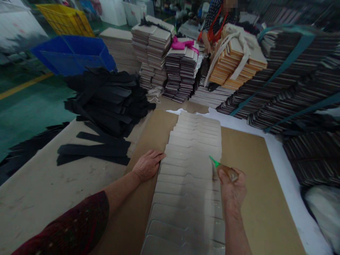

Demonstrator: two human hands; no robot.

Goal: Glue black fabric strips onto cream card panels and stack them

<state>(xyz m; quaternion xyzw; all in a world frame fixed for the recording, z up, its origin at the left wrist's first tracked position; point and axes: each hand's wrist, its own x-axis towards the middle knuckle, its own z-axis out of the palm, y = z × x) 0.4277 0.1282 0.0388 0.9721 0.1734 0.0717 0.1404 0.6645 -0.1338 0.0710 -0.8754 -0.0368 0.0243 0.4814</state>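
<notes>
My right hand [233, 186] is wrapped round a brownish glue bottle [227, 173] with a green nozzle. The nozzle points left, over the right part of a long row of overlapping pale grey boards [190, 170]. Small shiny spots show on some boards. At the row's left edge lies my left hand [149, 164], palm down with the fingers stretched out, its fingertips touching the boards. It holds nothing. Beneath the row is a brown cardboard sheet [249, 170].
A heap of black strips [108, 99] lies on the table at the left. Tied board stacks [183, 71] stand at the back, with more strapped stacks [297, 67] on the right. A blue crate [74, 55] is behind the heap. Another person [212, 21] is at the back.
</notes>
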